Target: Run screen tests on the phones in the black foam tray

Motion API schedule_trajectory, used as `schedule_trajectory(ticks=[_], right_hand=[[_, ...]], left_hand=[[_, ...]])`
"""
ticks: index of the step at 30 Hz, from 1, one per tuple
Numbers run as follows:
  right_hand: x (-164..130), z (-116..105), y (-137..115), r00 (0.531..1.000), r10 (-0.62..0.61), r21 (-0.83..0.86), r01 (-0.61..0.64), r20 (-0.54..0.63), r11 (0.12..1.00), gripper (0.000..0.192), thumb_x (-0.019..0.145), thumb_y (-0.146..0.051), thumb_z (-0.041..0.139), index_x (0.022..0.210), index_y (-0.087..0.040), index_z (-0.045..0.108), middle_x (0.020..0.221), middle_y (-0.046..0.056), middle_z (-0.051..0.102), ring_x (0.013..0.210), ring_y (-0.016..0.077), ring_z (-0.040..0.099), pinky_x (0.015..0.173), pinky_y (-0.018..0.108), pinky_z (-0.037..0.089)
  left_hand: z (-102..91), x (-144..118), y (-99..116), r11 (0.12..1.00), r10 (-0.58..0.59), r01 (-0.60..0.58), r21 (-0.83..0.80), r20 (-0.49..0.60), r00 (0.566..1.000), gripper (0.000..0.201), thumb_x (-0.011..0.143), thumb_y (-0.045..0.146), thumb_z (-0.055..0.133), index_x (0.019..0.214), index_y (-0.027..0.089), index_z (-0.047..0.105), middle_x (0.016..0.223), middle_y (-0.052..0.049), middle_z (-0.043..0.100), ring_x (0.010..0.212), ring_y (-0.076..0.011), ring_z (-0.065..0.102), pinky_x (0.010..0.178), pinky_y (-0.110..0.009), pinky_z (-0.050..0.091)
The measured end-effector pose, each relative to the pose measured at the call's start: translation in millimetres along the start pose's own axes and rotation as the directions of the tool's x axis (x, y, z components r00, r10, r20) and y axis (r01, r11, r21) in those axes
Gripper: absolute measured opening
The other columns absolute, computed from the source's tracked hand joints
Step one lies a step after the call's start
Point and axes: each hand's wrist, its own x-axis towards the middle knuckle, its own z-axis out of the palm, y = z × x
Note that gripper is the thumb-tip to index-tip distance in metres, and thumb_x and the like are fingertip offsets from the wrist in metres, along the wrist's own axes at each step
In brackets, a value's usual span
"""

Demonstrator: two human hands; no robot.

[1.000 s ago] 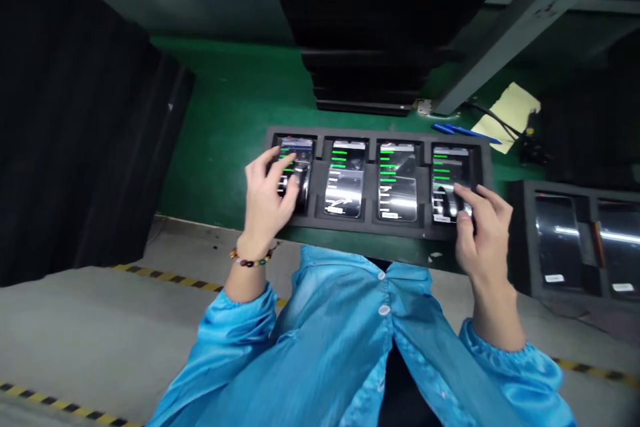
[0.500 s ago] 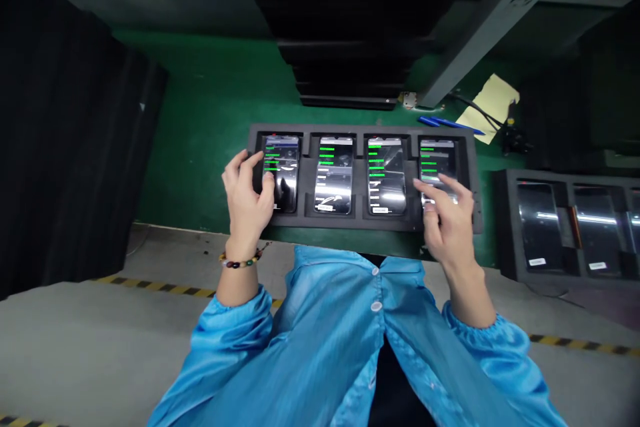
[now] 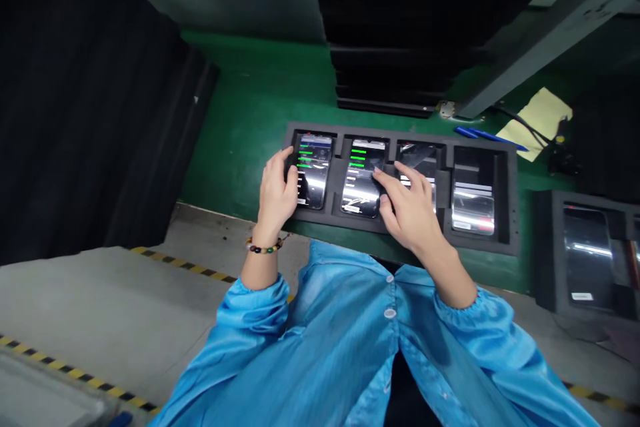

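A dark foam tray (image 3: 337,180) holds several phones, one per slot, screens up. My left hand (image 3: 277,190) rests on the tray's left end, fingers apart, beside the leftmost phone (image 3: 314,177); its thumb is at that phone's edge. My right hand (image 3: 413,210) is over the middle, fingers spread, with its index fingertip on or just above the right side of the second phone (image 3: 359,180). It partly covers the third phone (image 3: 420,155). Green lines show on the two left screens. The rightmost phone (image 3: 473,197) shows a dark screen with pale bands.
A second foam tray (image 3: 549,253) with phones stands at the right. Behind lie blue pens (image 3: 475,133), a yellow paper (image 3: 543,117) and a black cable (image 3: 525,121). A grey post (image 3: 540,40) and black curtains (image 3: 125,100) flank the green table (image 3: 240,113).
My right hand has moved left from the rightmost phone to the second one. Green lines are gone from the rightmost screen. The view has shifted left; my left hand stays at the tray's left end.
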Motion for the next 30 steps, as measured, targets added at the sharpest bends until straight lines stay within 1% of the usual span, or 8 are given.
schedule_trajectory(ticks=[4,8,12,15,18,22,26,30], right_hand=[[-10.1,-5.9,7.3,0.996,0.039,0.04,-0.036,-0.074,0.999,0.053,0.108,-0.025,0.041,0.158,-0.024,0.06,0.156,0.008,0.068,0.16,0.0349,0.045,0.129,0.06,0.036],[-42.3,-19.2,31.7,0.975,0.126,0.071,-0.114,-0.185,0.991,0.053,0.109,-0.027,0.042,0.159,-0.027,0.059,0.152,0.009,0.07,0.158,0.0349,0.048,0.129,0.061,0.037],[-80.7,-35.3,64.5,0.888,0.316,0.117,-0.294,-0.334,0.949,0.049,0.11,-0.035,0.044,0.152,-0.028,0.068,0.148,0.014,0.067,0.152,0.0395,0.053,0.126,0.065,0.044],[-97.1,-46.1,84.2,0.835,0.429,0.131,-0.41,-0.344,0.903,0.05,0.112,-0.039,0.042,0.156,-0.031,0.064,0.15,0.015,0.065,0.156,0.042,0.048,0.128,0.063,0.044],[-95.6,-50.3,97.6,0.845,0.452,0.104,-0.441,-0.286,0.891,0.053,0.113,-0.042,0.038,0.161,-0.031,0.056,0.157,0.016,0.062,0.16,0.0435,0.043,0.132,0.063,0.038],[-79.3,-47.6,109.6,0.848,0.454,0.067,-0.454,-0.274,0.888,0.055,0.112,-0.044,0.038,0.159,-0.024,0.059,0.154,0.02,0.064,0.157,0.0472,0.045,0.129,0.068,0.038],[-70.1,-46.5,115.3,0.858,0.447,0.086,-0.44,-0.254,0.894,0.056,0.114,-0.048,0.036,0.16,-0.025,0.058,0.153,0.02,0.065,0.158,0.0472,0.043,0.13,0.07,0.036],[-71.9,-46.6,113.6,0.856,0.438,0.062,-0.439,-0.276,0.896,0.053,0.114,-0.044,0.038,0.157,-0.022,0.06,0.155,0.019,0.065,0.157,0.0456,0.044,0.13,0.066,0.036]], left_hand=[[-0.2,-0.3,-0.7,1.0,0.013,-0.014,0.016,0.024,1.0,0.052,0.107,0.035,0.054,0.158,0.025,0.054,0.161,-0.012,0.06,0.155,-0.0272,0.053,0.133,-0.05,0.041],[0.4,-0.3,1.2,0.997,-0.022,0.019,0.072,0.039,0.999,0.054,0.106,0.036,0.055,0.16,0.03,0.055,0.162,-0.013,0.057,0.156,-0.03,0.05,0.133,-0.055,0.041],[1.5,0.4,1.6,0.997,-0.036,0.034,0.071,0.025,0.999,0.053,0.107,0.039,0.055,0.159,0.031,0.056,0.16,-0.012,0.058,0.154,-0.0297,0.052,0.133,-0.053,0.043],[2.6,0.4,3.9,0.996,-0.045,0.045,0.075,0.011,0.999,0.052,0.108,0.043,0.054,0.159,0.03,0.055,0.16,-0.013,0.058,0.154,-0.0302,0.053,0.133,-0.052,0.042],[5.2,1.2,12.4,0.991,-0.056,0.055,0.119,0.01,0.998,0.063,0.105,0.053,0.061,0.163,0.03,0.05,0.168,-0.016,0.048,0.158,-0.0358,0.046,0.132,-0.057,0.042],[12.4,8.6,30.8,0.976,0.044,-0.055,0.211,0.055,0.998,0.087,0.094,0.06,0.076,0.168,0.028,0.044,0.177,-0.022,0.032,0.163,-0.0454,0.035,0.13,-0.068,0.039],[20.3,21.2,43.7,0.969,0.045,-0.063,0.238,0.077,0.996,0.087,0.093,0.061,0.076,0.168,0.031,0.043,0.18,-0.021,0.027,0.164,-0.0482,0.032,0.123,-0.073,0.043],[20.8,28.9,42.8,0.964,0.03,-0.053,0.26,0.093,0.995,0.088,0.092,0.057,0.079,0.168,0.028,0.045,0.18,-0.022,0.028,0.164,-0.0489,0.031,0.123,-0.073,0.042]])
